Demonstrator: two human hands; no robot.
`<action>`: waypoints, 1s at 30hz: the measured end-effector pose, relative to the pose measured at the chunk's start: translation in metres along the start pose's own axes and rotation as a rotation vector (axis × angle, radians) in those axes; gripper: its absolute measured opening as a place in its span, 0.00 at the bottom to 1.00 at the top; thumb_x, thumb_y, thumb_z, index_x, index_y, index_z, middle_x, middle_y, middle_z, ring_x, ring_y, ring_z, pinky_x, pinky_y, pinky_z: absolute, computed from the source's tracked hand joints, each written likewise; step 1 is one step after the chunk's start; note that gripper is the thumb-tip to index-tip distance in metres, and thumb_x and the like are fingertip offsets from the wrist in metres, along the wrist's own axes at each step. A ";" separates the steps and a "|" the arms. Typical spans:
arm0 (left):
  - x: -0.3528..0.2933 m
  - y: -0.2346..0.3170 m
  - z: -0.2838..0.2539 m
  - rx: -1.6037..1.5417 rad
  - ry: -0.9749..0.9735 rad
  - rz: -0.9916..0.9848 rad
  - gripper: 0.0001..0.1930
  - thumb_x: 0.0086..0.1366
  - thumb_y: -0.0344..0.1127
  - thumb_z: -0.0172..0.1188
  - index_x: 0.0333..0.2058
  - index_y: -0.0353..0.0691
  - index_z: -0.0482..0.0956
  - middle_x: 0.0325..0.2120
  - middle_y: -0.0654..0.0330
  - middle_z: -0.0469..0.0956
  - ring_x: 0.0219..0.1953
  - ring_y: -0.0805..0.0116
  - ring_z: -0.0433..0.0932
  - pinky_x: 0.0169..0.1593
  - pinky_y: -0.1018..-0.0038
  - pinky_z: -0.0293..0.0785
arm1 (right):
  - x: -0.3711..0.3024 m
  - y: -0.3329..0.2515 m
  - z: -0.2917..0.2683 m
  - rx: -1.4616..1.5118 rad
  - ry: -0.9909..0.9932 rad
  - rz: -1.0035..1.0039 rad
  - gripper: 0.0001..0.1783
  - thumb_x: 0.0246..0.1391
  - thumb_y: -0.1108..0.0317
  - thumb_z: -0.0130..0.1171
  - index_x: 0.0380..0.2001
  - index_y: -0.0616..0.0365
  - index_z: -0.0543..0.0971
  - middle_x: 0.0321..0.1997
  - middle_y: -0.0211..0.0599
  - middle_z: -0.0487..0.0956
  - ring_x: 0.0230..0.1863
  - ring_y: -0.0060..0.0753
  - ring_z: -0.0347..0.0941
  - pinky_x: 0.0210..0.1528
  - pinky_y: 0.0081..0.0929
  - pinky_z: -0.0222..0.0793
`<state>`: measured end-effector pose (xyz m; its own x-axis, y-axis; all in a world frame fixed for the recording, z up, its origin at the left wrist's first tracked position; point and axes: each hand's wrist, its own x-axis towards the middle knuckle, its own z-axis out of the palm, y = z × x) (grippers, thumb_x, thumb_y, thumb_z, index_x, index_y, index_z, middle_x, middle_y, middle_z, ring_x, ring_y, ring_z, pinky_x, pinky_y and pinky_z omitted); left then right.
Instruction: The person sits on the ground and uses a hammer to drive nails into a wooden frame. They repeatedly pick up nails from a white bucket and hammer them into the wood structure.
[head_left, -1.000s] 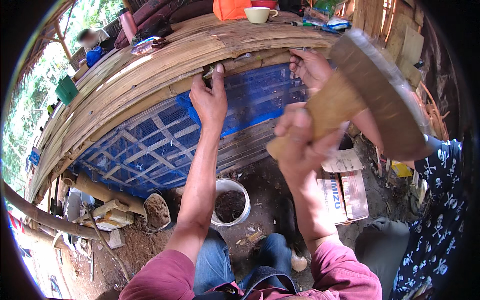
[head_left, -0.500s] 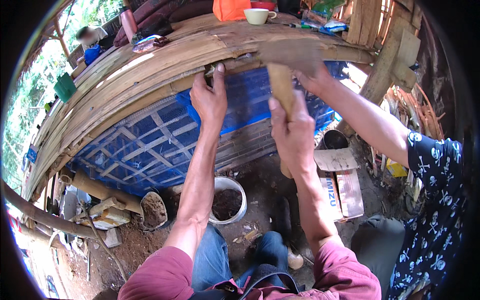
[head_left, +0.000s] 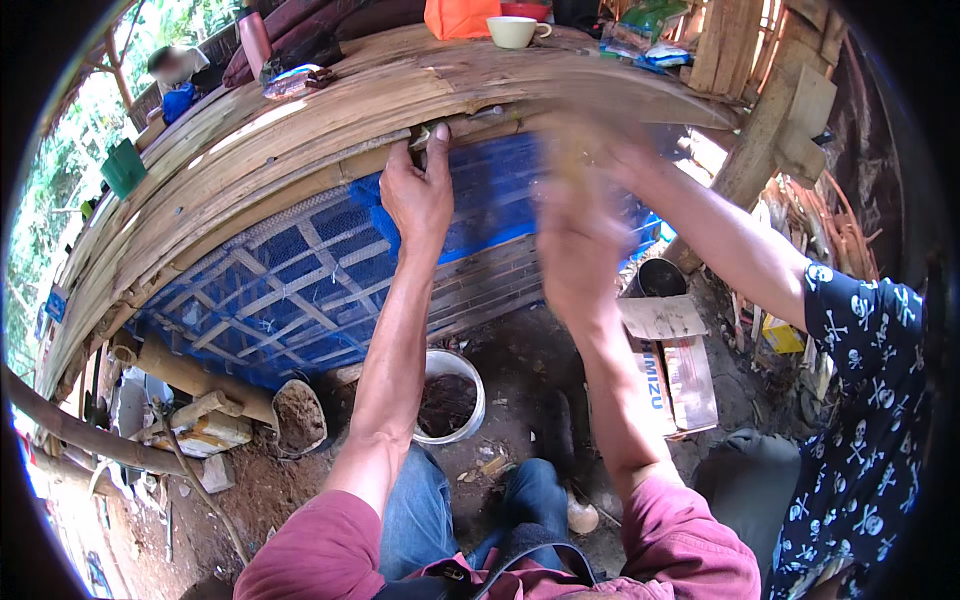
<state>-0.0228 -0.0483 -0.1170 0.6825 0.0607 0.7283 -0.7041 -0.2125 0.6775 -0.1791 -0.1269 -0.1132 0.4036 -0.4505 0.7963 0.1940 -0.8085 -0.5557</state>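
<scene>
My left hand (head_left: pixel 418 195) is at the front edge of the bamboo platform (head_left: pixel 330 118), its thumb and forefinger closed on something small that I cannot make out. A thin wooden strip (head_left: pixel 375 145) runs along the edge up to these fingers. My right hand (head_left: pixel 580 230), smeared by motion, grips the wooden handle of a hammer-like tool (head_left: pixel 572 150). The tool's broad head is a blur over the platform edge. Close beside it, a co-worker's arm (head_left: pixel 725 215) reaches in from the right, its hand mostly lost in the blur.
Blue netting over a bamboo lattice (head_left: pixel 270 290) hangs below the platform. A white bucket (head_left: pixel 450 395) of dark matter and a cardboard box (head_left: pixel 675 370) stand on the dirt floor. A cream cup (head_left: pixel 515 32) and an orange bag (head_left: pixel 460 18) are on the platform.
My right hand and the hammer-like tool have moved and now blur strongly; before, the tool's head showed more distinctly. My left hand keeps its place at the edge.
</scene>
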 end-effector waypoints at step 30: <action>0.006 -0.009 -0.008 0.264 0.025 0.093 0.26 0.59 0.57 0.62 0.27 0.33 0.79 0.12 0.47 0.72 0.15 0.48 0.70 0.24 0.60 0.65 | -0.014 0.014 0.039 0.033 -0.084 0.147 0.12 0.61 0.66 0.55 0.41 0.65 0.72 0.21 0.56 0.75 0.24 0.56 0.77 0.24 0.38 0.70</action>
<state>-0.0144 -0.0382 -0.1178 0.6100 0.0523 0.7907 -0.6859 -0.4649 0.5599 -0.1471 -0.1174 -0.1418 0.5026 -0.5286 0.6841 0.1563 -0.7227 -0.6732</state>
